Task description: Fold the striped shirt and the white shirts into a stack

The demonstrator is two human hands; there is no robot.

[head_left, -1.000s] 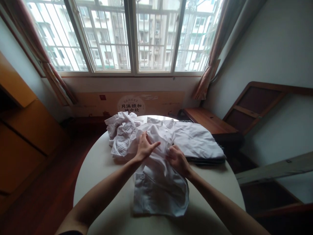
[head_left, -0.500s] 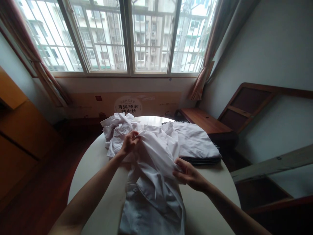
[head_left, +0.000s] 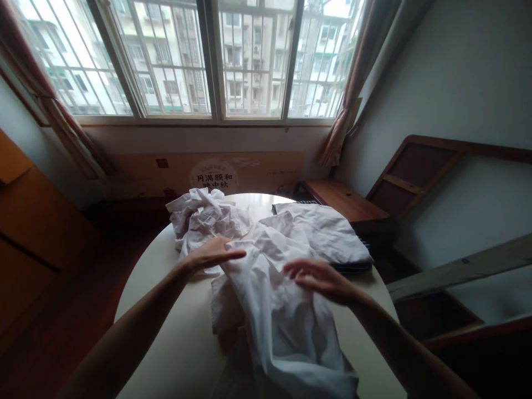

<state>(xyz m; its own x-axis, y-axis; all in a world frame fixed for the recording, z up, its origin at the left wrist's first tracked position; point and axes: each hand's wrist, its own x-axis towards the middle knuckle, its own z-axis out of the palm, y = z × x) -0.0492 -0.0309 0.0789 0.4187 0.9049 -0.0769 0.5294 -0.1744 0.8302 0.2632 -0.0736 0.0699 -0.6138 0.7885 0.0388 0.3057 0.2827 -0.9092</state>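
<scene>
Both hands, the left hand (head_left: 211,254) and right hand (head_left: 322,278), lay open and flat over the white shirt (head_left: 282,310), seemingly smoothing it against the round table (head_left: 174,332).

Left hand (head_left: 211,253), right hand (head_left: 322,279) flat, fingers extended.

We see the white shirt (head_left: 286,321) as thin, creased matt cloth; the crumpled pile (head_left: 203,219) looks the same fabric; the round table (head_left: 174,332) shows a smooth, pale, faintly glossy top; the side bench (head_left: 344,202) looks polished wood; the curtains (head_left: 353,83) are cloth.
</scene>
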